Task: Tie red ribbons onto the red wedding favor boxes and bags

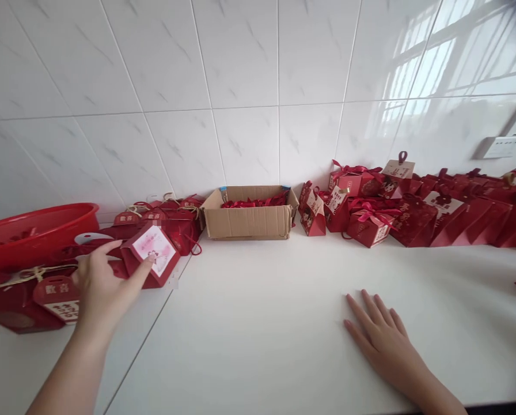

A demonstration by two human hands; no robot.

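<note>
At the left, my left hand (pixel 103 285) grips a small red gift box (pixel 162 257) with a pink-and-white printed label on its face. The thumb presses on the label and the other fingers are partly hidden behind the box. It is tilted, in front of other red boxes. A red box with a straw bow and a hanging tag (pixel 57 291) sits beside my left wrist. My right hand (pixel 381 331) lies palm down on the white table (pixel 258 323), fingers spread, holding nothing.
A cardboard box (pixel 247 223) with red ribbons inside stands against the tiled wall. Behind my left hand is a red plastic basin (pixel 79 216). Red candy boxes (pixel 413 219), some with bows or tags, line the right back. A white socket (pixel 497 147) is on the wall.
</note>
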